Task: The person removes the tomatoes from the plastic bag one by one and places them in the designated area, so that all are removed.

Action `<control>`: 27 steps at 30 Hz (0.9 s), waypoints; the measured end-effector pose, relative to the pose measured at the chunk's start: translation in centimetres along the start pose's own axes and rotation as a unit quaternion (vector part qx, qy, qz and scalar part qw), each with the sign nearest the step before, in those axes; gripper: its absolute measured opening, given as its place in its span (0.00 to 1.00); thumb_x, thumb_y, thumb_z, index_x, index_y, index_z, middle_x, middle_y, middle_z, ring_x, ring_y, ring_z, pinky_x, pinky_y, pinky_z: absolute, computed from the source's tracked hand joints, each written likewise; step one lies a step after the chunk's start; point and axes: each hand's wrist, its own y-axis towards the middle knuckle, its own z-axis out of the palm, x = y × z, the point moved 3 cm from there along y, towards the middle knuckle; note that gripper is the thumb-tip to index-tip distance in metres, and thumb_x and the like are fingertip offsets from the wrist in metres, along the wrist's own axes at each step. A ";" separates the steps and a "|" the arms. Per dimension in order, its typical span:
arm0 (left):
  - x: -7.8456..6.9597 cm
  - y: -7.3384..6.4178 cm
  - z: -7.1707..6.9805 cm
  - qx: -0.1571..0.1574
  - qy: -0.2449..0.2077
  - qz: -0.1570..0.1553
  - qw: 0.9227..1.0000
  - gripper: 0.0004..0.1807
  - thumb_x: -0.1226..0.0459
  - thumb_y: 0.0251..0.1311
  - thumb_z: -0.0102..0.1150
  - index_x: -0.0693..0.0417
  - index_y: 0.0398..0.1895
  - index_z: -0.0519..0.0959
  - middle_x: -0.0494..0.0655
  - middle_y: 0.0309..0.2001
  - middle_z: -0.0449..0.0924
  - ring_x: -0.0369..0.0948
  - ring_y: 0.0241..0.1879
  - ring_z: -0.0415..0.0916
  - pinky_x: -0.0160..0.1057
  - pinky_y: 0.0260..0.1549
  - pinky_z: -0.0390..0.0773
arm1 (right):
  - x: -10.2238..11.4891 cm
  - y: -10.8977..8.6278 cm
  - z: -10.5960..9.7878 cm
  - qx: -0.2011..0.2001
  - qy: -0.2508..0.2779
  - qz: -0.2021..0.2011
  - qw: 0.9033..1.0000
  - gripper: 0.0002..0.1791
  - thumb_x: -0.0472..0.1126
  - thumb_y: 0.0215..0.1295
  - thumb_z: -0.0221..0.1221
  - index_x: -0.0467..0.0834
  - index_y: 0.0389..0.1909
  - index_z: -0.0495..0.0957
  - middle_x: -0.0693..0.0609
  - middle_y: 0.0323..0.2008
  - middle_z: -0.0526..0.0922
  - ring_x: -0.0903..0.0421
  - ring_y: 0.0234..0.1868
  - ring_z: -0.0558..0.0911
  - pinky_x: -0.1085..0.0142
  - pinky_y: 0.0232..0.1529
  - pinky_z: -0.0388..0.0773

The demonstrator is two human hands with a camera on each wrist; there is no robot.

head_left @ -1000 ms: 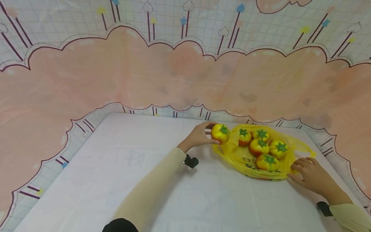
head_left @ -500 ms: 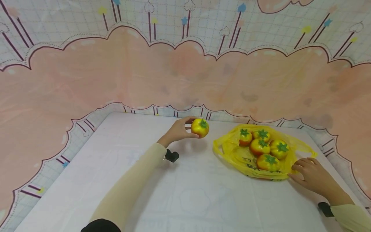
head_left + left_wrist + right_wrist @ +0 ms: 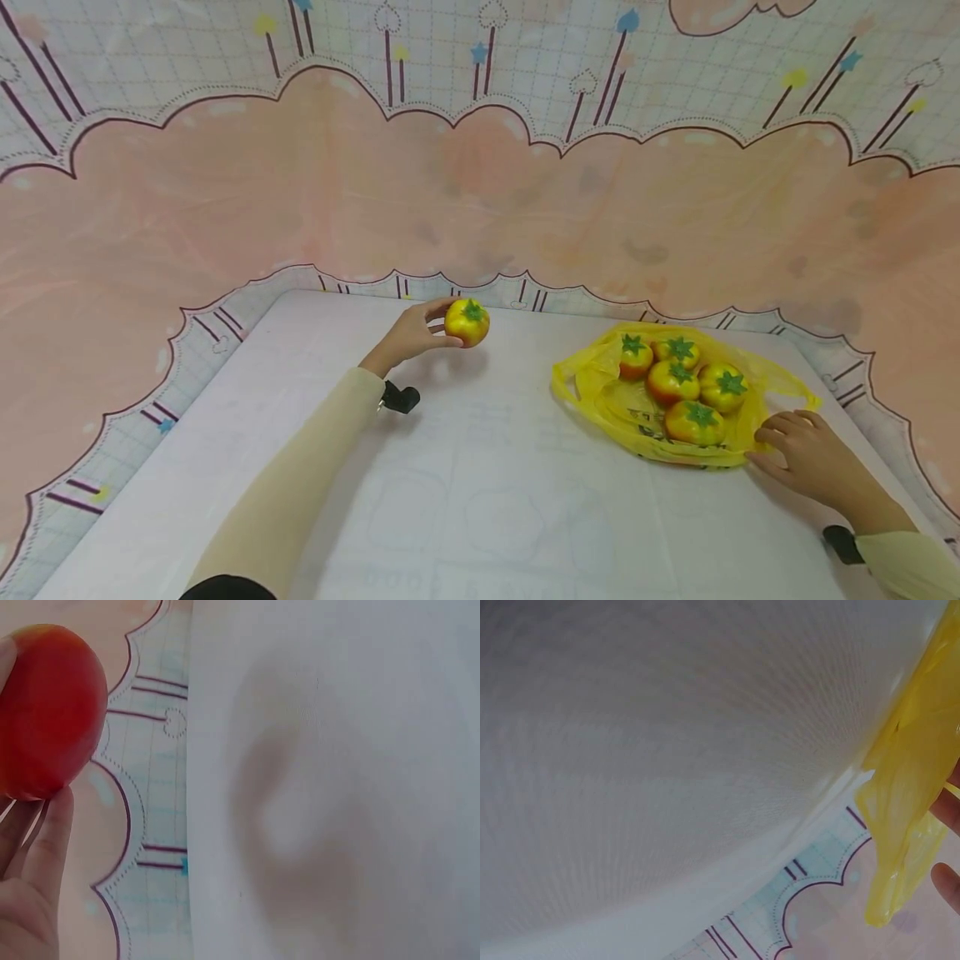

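My left hand [image 3: 411,337] holds a yellow-orange tomato [image 3: 467,323] with a green star-shaped top, between thumb and fingers above the back of the table. The left wrist view shows the red underside of this tomato [image 3: 56,712], with fingertips against it. At the right, a yellow plastic bag [image 3: 592,400] lies spread out with several similar tomatoes [image 3: 672,382] on it. My right hand [image 3: 813,467] rests at the bag's right edge. In the right wrist view, finger and thumb stand apart beside the yellow plastic [image 3: 911,750].
The white table [image 3: 465,467] reaches to a patterned backdrop [image 3: 480,200] behind it. A shadow [image 3: 285,847] falls on the white surface below my left hand. Black straps [image 3: 401,397] sit on both wrists.
My left hand has carried the tomato leftward, away from the yellow bag, over the white table. The right hand, the bag and the tomatoes on it have stayed in place.
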 end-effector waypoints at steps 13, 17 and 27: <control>4.0 -1.0 -3.5 0.007 0.005 -0.044 0.999 0.43 0.62 0.58 0.62 0.57 0.73 0.51 0.55 0.73 0.52 0.53 0.71 0.53 0.50 0.68 0.59 | 0.0 0.0 0.0 0.001 0.000 0.003 1.000 0.14 0.52 0.46 0.69 0.45 0.22 0.80 0.50 0.27 0.82 0.43 0.36 0.80 0.43 0.45 0.70; 5.4 -1.1 -4.4 0.012 0.003 -0.054 0.998 0.44 0.62 0.58 0.62 0.58 0.73 0.48 0.55 0.74 0.48 0.54 0.72 0.50 0.50 0.69 0.57 | 0.0 0.0 -0.1 -0.001 0.001 0.003 1.000 0.14 0.51 0.45 0.69 0.45 0.22 0.80 0.50 0.27 0.82 0.43 0.36 0.80 0.43 0.45 0.70; 7.9 -1.7 -6.1 0.014 -0.014 -0.088 0.996 0.43 0.63 0.60 0.60 0.59 0.73 0.49 0.58 0.74 0.48 0.55 0.73 0.48 0.51 0.70 0.54 | 0.0 0.0 0.0 0.007 0.002 0.007 1.000 0.13 0.50 0.45 0.70 0.45 0.23 0.81 0.49 0.27 0.82 0.43 0.37 0.80 0.42 0.45 0.70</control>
